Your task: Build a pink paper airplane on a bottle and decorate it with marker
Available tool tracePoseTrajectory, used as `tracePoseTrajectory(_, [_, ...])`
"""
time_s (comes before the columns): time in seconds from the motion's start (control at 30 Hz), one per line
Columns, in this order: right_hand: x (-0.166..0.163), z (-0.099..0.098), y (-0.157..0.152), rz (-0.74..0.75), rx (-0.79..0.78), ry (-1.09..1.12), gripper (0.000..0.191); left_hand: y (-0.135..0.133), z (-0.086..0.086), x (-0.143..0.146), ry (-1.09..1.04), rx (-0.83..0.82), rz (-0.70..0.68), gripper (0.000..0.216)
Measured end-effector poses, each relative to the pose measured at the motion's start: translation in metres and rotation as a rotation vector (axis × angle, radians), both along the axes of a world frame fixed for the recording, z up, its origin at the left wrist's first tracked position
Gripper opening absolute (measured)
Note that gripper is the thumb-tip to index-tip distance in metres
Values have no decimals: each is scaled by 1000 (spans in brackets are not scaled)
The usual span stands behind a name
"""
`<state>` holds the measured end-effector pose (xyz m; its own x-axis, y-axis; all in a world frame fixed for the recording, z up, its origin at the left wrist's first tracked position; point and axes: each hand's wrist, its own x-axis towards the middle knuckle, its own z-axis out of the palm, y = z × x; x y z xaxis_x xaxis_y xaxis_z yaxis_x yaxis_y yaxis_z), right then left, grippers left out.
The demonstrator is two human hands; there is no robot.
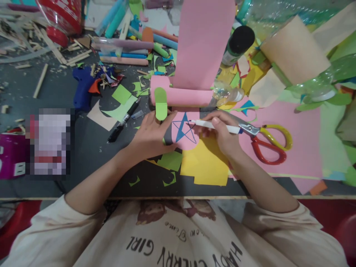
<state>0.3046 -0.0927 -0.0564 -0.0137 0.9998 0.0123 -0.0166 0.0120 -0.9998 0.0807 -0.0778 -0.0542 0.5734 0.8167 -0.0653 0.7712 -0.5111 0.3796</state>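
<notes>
A small pink paper piece point(191, 140) lies before me, bearing a five-pointed star point(182, 128) outlined in blue, with part of it filled in. My left hand point(151, 129) rests at its left edge, fingers spread, thumb and forefinger touching the paper. In my right hand point(224, 133) is a white marker pen point(205, 125), its tip over the star's right side. Just behind stands a pink paper-covered tube point(189, 96) with a green rounded tab point(161, 104) and a tall pink strip point(204, 44). Yellow paper point(208, 163) lies under my right wrist.
Scissors point(268, 144) with red and yellow handles lie at right on pink paper. A black marker point(124, 120) and blue glue gun point(83, 87) are at left. A black-capped bottle point(239, 44), plastic bottles, sticks and several paper scraps crowd the back.
</notes>
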Motion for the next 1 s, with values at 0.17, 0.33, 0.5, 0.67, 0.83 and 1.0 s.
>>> tracePoseTrajectory(0.17, [6,-4,8,60,-1,-52,26,1,0,0,0,-13,-10,85])
tracePoseTrajectory(0.33, [7,-7,6,82,-49,-95,24,1,-2,-1,-28,3,-13,89])
tracePoseTrajectory(0.5, [6,-10,4,119,-88,-108,20,0,-3,-2,-25,21,-24,90])
tracePoseTrajectory(0.67, [5,-8,5,110,-81,-135,22,-1,-7,-2,-29,95,-24,86])
tracePoseTrajectory(0.83, [5,-8,5,113,-52,-135,20,-1,-6,-2,5,125,-36,86])
tracePoseTrajectory(1.0, [5,-9,4,119,-51,-142,19,-1,-7,-2,24,109,-33,89])
